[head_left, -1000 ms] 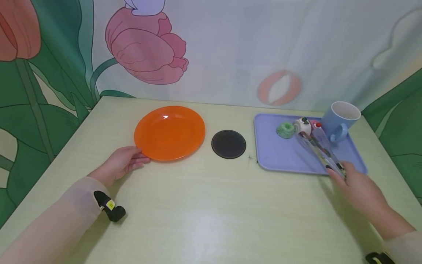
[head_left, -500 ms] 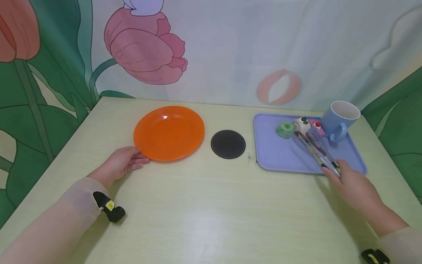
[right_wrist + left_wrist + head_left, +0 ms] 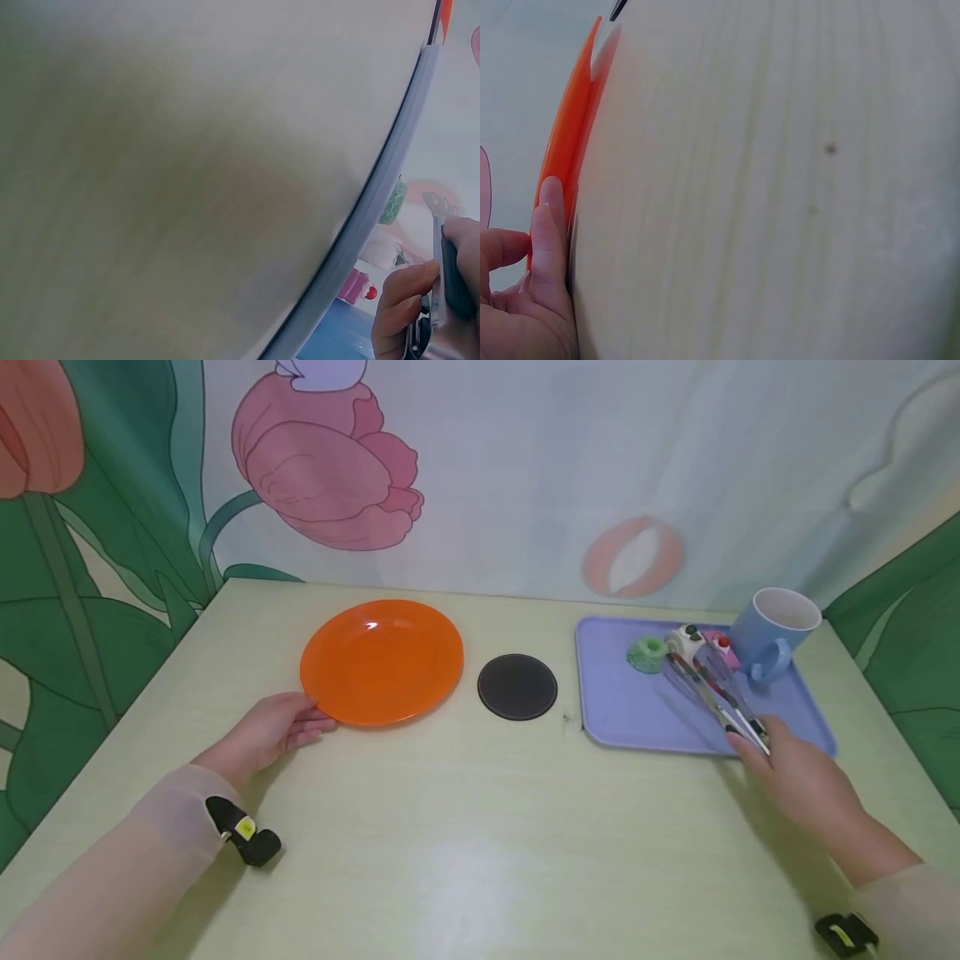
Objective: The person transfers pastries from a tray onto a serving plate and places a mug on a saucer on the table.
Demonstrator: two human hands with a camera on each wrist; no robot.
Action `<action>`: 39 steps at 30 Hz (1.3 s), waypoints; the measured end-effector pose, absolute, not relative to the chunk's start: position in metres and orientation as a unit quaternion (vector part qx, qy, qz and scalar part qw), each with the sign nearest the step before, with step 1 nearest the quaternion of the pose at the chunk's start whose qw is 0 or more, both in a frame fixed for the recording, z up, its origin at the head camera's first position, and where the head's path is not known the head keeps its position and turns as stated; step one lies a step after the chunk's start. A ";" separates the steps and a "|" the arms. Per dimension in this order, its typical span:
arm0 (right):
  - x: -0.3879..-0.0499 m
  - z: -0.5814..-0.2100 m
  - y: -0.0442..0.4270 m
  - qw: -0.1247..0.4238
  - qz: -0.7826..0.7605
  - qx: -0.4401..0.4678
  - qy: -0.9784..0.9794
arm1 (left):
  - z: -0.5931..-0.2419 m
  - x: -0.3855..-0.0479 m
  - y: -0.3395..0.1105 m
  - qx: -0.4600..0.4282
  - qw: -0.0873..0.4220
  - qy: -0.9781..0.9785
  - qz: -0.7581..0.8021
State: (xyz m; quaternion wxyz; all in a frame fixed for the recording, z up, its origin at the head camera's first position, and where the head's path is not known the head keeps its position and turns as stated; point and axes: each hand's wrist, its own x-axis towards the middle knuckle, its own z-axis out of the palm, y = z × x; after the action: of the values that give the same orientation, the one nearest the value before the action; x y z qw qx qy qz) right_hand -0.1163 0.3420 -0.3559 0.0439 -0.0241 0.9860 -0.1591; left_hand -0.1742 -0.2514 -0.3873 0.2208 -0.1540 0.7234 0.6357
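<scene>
In the head view, my left hand (image 3: 266,731) pinches the near-left rim of an orange plate (image 3: 382,664). The left wrist view has the thumb on one side of that plate (image 3: 568,124) and the fingers on the other. My right hand (image 3: 806,781) holds a pair of tongs (image 3: 738,720) over a lilac tray (image 3: 637,718). Their arms spread apart, tips close to a white toy cake (image 3: 685,642) and a pink toy cake (image 3: 726,652) with a red top. A green ring-shaped toy (image 3: 647,655) sits just left of them. Whether the tips touch anything, I cannot tell.
A light blue mug (image 3: 776,631) stands at the tray's back right corner, handle towards me. Between plate and tray lies a round black coaster (image 3: 517,687). Behind the pale table (image 3: 465,827) hangs a flower-printed curtain (image 3: 510,477).
My right hand has shifted slightly left and away from me, and the tongs have moved with it. The left hand keeps its hold on the plate.
</scene>
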 end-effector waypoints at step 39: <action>-0.135 -0.352 0.323 0.102 -0.142 -0.010 0.985 | -0.386 -0.174 -0.251 -0.160 0.218 0.729 0.628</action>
State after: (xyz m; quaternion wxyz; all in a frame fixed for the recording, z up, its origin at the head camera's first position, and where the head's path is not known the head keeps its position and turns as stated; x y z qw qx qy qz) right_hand -0.1350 0.3234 -0.3516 0.1023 -0.0102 0.9845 -0.1418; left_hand -0.1740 -0.2506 -0.3859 0.2181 -0.1599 0.7294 0.6283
